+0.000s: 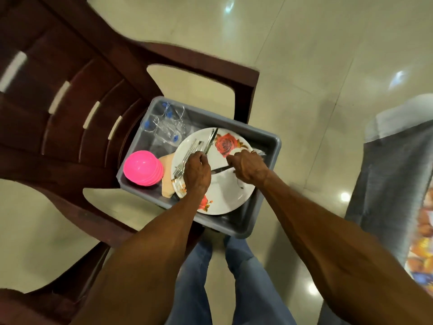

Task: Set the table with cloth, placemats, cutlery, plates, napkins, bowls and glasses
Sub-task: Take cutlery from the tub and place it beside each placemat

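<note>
A grey plastic tub sits on a dark brown chair. In it lies a white plate with red roses, with cutlery on top. My left hand grips a bundle of forks and knives over the plate's left side. My right hand pinches a knife lying across the plate's middle. A stack of pink bowls lies at the tub's left end, beige napkins beside it, and clear glasses at the far end.
The brown plastic chair fills the left of the view on a shiny tiled floor. A table edge with grey cloth and a colourful placemat is at the right. My jeans-clad legs stand below the tub.
</note>
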